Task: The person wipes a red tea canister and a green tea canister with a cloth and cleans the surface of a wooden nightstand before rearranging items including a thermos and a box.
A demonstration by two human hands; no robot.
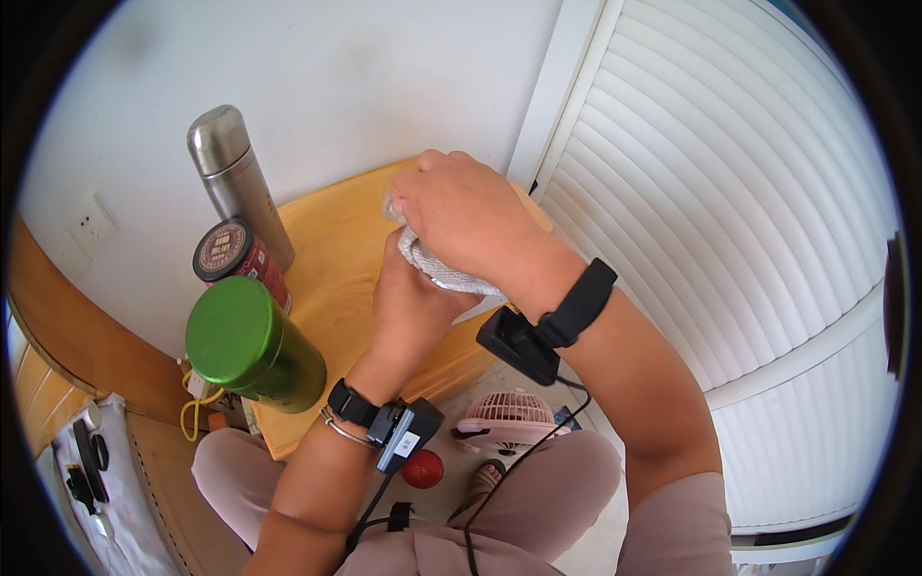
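A light grey ribbed cloth point(461, 277) is bunched between my two hands above a wooden table. My right hand point(461, 209) grips it from above, knuckles up and fingers curled out of sight. Below and to the left, my left hand point(410, 295) closes around the cloth from underneath, its fingers largely hidden. A shiny edge shows along the cloth's lower side; whether an object is wrapped inside I cannot tell. Something pale, perhaps a cloth end, pokes out left of my right fingers. Each wrist wears a black strap with a small cabled device.
On the wooden table point(338, 216), a steel thermos point(241, 187), a dark-lidded red canister point(266, 270) and a green canister point(288, 367) stand to the left. A white louvred door point(691, 194) rises at right. Below are a pink fan point(508, 417) and a red round object point(422, 469).
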